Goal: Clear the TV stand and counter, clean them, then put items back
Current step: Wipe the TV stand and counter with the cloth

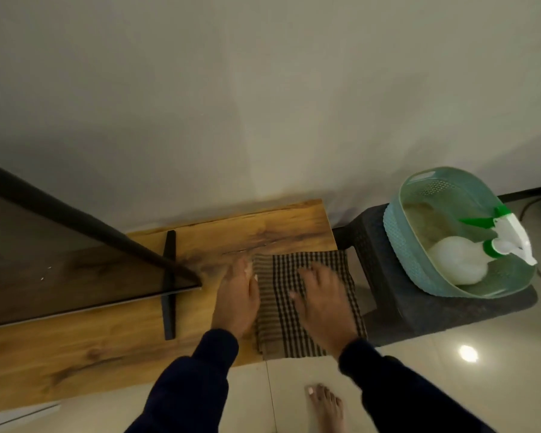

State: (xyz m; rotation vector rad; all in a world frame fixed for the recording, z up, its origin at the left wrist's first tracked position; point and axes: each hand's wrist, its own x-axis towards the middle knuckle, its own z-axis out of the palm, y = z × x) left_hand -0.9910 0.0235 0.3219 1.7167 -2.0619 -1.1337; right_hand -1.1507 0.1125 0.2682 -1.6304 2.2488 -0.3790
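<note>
— Hands first: where are they?

— Both lie on the wooden surface (85, 348) of the TV stand, at its right end. The right hand (320, 303) rests flat on a checked cloth (278, 326), fingers (306, 276) spread and fairly straight, curled round nothing. The left hand (236, 300) is at nine o'clock of the right one, along the cloth's left edge; its fingers point to twelve o'clock and their tips are blurred, so I cannot tell whether they pinch the cloth or only touch it.

— And the cloth itself?

— Spread over the right end of the surface, its right edge and near corner hanging a little past the wood, over the floor (450, 385).

— What else is there?

— At nine o'clock of the hands, a TV screen (60, 270) on its black foot (169, 285), which stands on the surface. At three o'clock, well apart from the cloth, a dark stool (419, 307) carries a pale green basket (419, 260) — inside it lies a white spray bottle (459, 260) with a green-and-white trigger head. A bare foot (325, 407) stands on the floor at six o'clock, below the right sleeve (397, 392).
</note>
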